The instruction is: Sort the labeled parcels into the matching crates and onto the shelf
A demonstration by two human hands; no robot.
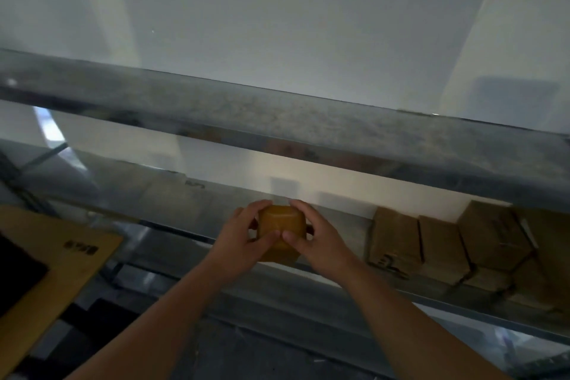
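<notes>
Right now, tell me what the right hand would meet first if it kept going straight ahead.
Probably the pale back wall behind the shelf; the right hand, gripping the yellow parcel, has nothing visible ahead. Depth is unclear.

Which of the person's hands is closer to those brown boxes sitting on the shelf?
Right. The right hand grips the yellow parcel on the side facing the brown boxes; the left hand grips its far side.
</notes>
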